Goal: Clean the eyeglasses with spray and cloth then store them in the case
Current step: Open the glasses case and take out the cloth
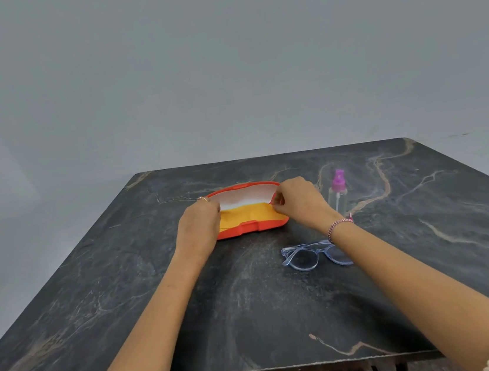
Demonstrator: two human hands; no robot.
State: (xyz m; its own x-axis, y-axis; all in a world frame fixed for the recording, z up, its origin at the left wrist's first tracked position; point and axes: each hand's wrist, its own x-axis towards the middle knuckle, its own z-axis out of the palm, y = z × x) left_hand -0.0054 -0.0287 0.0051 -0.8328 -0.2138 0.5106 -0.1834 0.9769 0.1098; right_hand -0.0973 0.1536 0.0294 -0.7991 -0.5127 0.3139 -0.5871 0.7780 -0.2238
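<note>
both hands (200, 221) (299, 201) pinching yellow cloth (246, 214) inside open case (250, 230); eyeglasses (313, 255) under right wrist.

Orange case (250, 227), yellow cloth (247, 215), seemingly pale-blue eyeglasses (313, 255).

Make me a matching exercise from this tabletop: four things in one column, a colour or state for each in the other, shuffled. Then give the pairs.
Things:
1. eyeglass case
2. cloth
3. spray bottle
4. eyeglasses

Descriptions:
A. clear body, purple top, standing upright
B. yellow, lying inside the case
C. orange, lid open
D. pale blue clear frame, lying on the table under the right forearm

Pairs: 1-C, 2-B, 3-A, 4-D
</note>
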